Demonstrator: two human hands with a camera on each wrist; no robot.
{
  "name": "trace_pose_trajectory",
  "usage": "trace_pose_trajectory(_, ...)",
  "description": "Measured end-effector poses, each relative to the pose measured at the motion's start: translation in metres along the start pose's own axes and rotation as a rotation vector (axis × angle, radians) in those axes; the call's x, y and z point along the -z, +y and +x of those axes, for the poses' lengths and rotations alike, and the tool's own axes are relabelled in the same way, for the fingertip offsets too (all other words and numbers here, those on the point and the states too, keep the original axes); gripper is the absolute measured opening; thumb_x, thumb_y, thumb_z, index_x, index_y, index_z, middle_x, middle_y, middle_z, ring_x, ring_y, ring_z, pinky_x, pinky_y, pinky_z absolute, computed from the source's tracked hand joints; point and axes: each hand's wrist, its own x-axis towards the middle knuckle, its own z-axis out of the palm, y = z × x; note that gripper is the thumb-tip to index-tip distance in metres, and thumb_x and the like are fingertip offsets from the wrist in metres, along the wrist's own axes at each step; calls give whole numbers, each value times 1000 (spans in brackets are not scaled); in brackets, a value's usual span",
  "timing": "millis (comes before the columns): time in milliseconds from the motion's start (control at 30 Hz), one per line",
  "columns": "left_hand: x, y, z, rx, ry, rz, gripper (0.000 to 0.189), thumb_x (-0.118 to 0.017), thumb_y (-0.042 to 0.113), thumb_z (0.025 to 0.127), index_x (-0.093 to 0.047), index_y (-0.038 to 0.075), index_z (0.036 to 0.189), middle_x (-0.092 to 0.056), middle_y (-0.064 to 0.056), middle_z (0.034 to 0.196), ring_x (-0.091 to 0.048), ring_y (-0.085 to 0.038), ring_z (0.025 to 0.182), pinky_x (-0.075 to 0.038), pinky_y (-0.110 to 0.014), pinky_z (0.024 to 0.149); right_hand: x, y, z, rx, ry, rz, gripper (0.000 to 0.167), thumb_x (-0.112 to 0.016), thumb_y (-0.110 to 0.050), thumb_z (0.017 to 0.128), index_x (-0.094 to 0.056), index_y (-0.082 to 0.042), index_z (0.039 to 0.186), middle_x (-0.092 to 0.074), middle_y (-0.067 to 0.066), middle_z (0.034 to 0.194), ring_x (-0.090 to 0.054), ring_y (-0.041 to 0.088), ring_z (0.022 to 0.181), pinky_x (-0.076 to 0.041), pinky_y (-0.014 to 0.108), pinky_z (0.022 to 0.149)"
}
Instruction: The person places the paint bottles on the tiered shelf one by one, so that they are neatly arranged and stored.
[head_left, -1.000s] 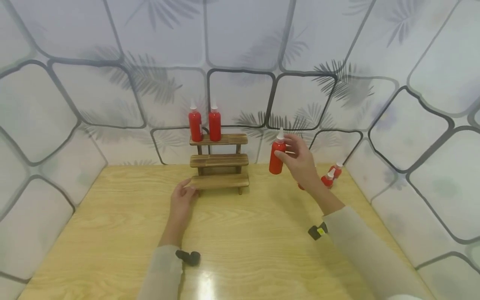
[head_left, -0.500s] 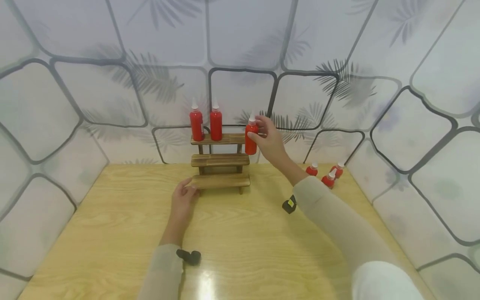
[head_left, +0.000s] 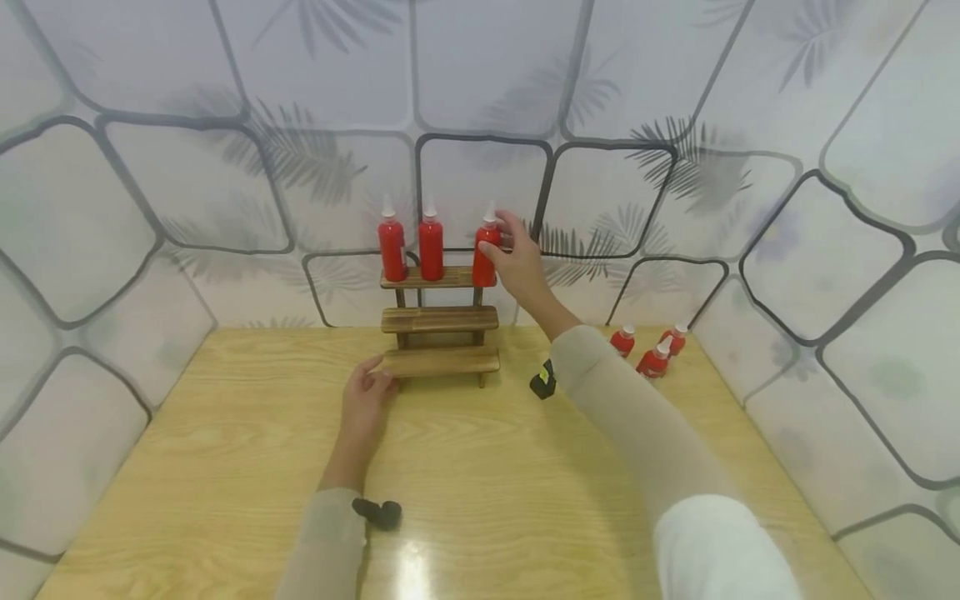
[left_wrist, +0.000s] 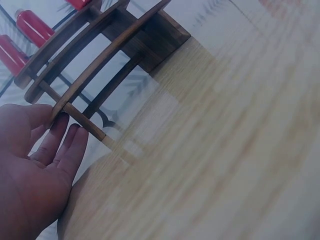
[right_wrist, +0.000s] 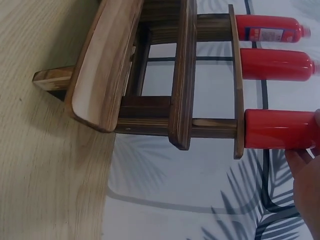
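A red squeeze bottle [head_left: 484, 258] with a white pointed cap stands upright at the right end of the top step of a three-tier wooden stand [head_left: 439, 319]. My right hand [head_left: 519, 260] grips that bottle near its upper part, thumb in front. In the right wrist view the held bottle [right_wrist: 280, 129] has its base against or very close to the top board. Two like bottles, one at the left end [head_left: 392, 250] and one beside it [head_left: 431, 248], stand on the same step. My left hand [head_left: 366, 400] pinches the left end of the lowest step [left_wrist: 95, 67].
Several red bottles [head_left: 654, 360] stand on the wood-grain table [head_left: 450, 467] at the right, partly hidden by my right sleeve [head_left: 630, 408]. A patterned wall [head_left: 480, 192] rises close behind the stand. Black wrist cameras sit on both cuffs.
My right hand has carried the red bottle leftward from right of the stand, up and onto the right end of the top step. The left hand stays at the lowest step.
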Motion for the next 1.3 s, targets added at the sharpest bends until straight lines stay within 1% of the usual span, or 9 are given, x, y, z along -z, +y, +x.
trace_pose_trajectory(133, 0, 0, -1, -3, 0, 17, 47, -54, 16, 105, -41, 10, 150, -60, -13, 119, -62, -26, 115, -54, -25, 104, -9, 3, 8, 11, 14, -2, 58, -68, -19, 97, -44, -22, 150, -57, 6, 143, -61, 25, 123, -55, 43, 105)
trace_pose_trajectory(300, 1, -1, 1, -8, -6, 31, 47, -53, 18, 105, -41, 11, 150, -59, -13, 119, -63, -25, 114, -54, -24, 104, -18, 5, 16, 50, 19, 1, 57, -67, -18, 98, -44, -18, 150, -56, 8, 145, -59, 24, 127, -52, 38, 110)
trace_pose_trajectory(533, 4, -3, 3, -13, -3, 45, 47, -55, 21, 104, -42, 13, 149, -60, -13, 118, -64, -23, 111, -55, -23, 102, -28, 5, 21, 74, 41, 20, 57, -68, -18, 98, -45, -17, 150, -56, 9, 144, -60, 24, 126, -53, 35, 108)
trace_pose_trajectory(600, 4, -3, 3, -17, 0, 55, 48, -55, 21, 104, -42, 12, 149, -61, -13, 119, -64, -23, 111, -55, -23, 101, -29, 6, 22, 77, 43, 29, 57, -68, -18, 97, -46, -17, 149, -56, 9, 144, -60, 23, 125, -54, 34, 107)
trace_pose_trajectory(733, 4, -3, 3, -15, -1, 55, 47, -55, 20, 104, -42, 13, 149, -61, -13, 120, -64, -26, 115, -54, -24, 103, -30, 8, 22, 57, 50, 20, 58, -69, -21, 97, -45, -21, 150, -56, 6, 143, -61, 20, 122, -54, 34, 105)
trace_pose_trajectory(867, 3, -3, 3, -6, -2, 44, 47, -55, 19, 104, -42, 12, 149, -61, -13, 119, -63, -29, 117, -54, -26, 105, -26, 10, 20, 63, 52, 12, 59, -70, -23, 96, -44, -21, 150, -55, 6, 142, -59, 19, 122, -54, 32, 105)
trace_pose_trajectory(1067, 1, 0, 3, 7, 9, 37, 48, -56, 19, 103, -43, 12, 149, -61, -12, 117, -63, -29, 117, -54, -26, 105, -16, 11, 12, 83, 44, 0, 57, -69, -24, 97, -45, -18, 149, -54, 7, 143, -56, 20, 125, -54, 30, 105)
trace_pose_trajectory(1200, 1, 4, 2, 26, 0, 39, 48, -55, 17, 104, -42, 11, 150, -61, -13, 120, -62, -30, 118, -53, -27, 106, -8, 13, 1, 105, 37, -9, 55, -68, -24, 97, -47, -15, 147, -55, 8, 141, -55, 22, 126, -54, 34, 105)
trace_pose_trajectory(1300, 2, 2, 2, 22, 5, 29, 47, -55, 15, 104, -43, 9, 149, -62, -12, 117, -63, -27, 114, -55, -25, 103, -2, 13, -10, 129, 13, 0, 55, -67, -22, 98, -46, -11, 148, -54, 11, 140, -54, 26, 127, -52, 40, 107)
